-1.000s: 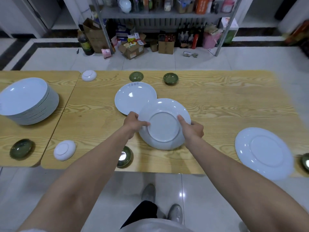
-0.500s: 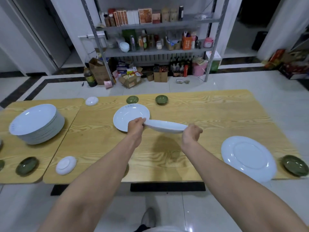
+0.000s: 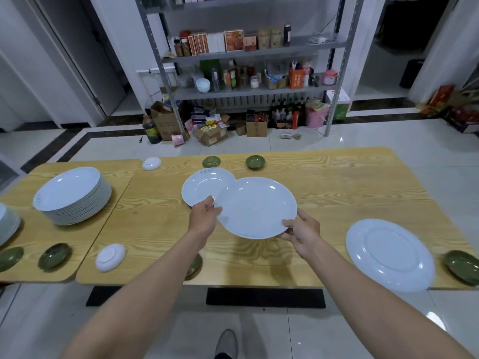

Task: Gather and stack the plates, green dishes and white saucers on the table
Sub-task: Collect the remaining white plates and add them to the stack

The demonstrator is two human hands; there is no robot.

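Wooden table (image 3: 337,182), metal shelves (image 3: 259,92), white plate (image 3: 256,207) grasped by left grip (image 3: 204,216), right grip (image 3: 303,230)

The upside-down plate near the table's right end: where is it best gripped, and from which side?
Grip the upside-down plate by its near rim, coming from the front of the table. It lies foot ring up, rim flat on the wood, and the near rim seems to overhang the edge, giving fingers room beneath. A green dish crowds its right side.

White plate (image 3: 256,207) held face-up over wooden table (image 3: 337,182), left hand (image 3: 204,216), right hand (image 3: 302,229) gripping its rim
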